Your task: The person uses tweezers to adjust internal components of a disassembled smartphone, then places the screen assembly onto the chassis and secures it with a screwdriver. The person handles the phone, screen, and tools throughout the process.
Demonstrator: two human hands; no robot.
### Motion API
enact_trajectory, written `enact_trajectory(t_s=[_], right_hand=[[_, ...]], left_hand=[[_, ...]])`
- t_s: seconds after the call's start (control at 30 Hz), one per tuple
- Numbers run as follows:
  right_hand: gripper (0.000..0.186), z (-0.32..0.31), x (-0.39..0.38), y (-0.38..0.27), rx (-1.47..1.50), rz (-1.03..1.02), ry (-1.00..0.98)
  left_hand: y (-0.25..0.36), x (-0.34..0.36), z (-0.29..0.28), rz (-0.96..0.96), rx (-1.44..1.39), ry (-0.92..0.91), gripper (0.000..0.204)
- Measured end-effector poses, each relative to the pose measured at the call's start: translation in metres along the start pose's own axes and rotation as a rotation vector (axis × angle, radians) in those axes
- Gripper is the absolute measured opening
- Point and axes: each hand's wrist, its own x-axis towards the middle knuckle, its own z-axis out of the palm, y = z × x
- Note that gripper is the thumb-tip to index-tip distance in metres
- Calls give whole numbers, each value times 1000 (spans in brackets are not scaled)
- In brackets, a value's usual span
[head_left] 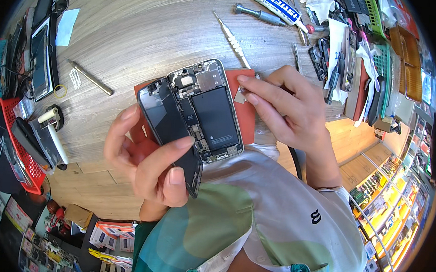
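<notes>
An opened smartphone [213, 117] lies on a red-orange mat [247, 120], its black battery and circuit parts showing. The phone's detached-looking screen [166, 114] is tilted along the left side of the body; whether a cable joins them is hidden. My left hand [149, 174] grips this screen, thumb and fingers around its lower part. Beside the phone's upper right edge, my right hand [291, 108] is closed in a pinch on a small silvery metal plate [240, 95]. A white-handled screwdriver [232, 43] lies beyond the mat.
Another screwdriver [90, 76] and a small white strip [75, 79] lie at left. A glue tube [271, 5] and a grey metal tool [259, 13] are at the far side. A red basket [11, 140] stands left; phone parts and brown trays [404, 67] crowd the right.
</notes>
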Motion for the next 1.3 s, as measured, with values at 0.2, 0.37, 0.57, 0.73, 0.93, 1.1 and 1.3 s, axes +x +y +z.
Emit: enact_trajectory(t_s=[0.2, 0.37, 0.57, 0.73, 0.93, 1.1, 1.3], right_hand=[[34, 4, 3, -2, 29, 6, 30], [30, -3, -3, 0, 30, 42, 79], [28, -2, -14, -4, 20, 28, 104], [23, 0, -16, -15, 30, 92, 120], [21, 10, -16, -20, 67, 156, 128], [18, 7, -13, -29, 132, 261, 70], [19, 4, -11, -39, 36, 296, 70]], left_hand=[[0, 4, 7, 12, -42, 34, 43], [3, 3, 9, -4, -62, 51, 43], [5, 3, 9, -5, -25, 56, 43], [4, 4, 12, 16, -57, 84, 44], [-2, 5, 14, 49, -115, 100, 44], [-4, 8, 11, 66, -190, 72, 38], [-6, 9, 9, 81, -167, 60, 35]])
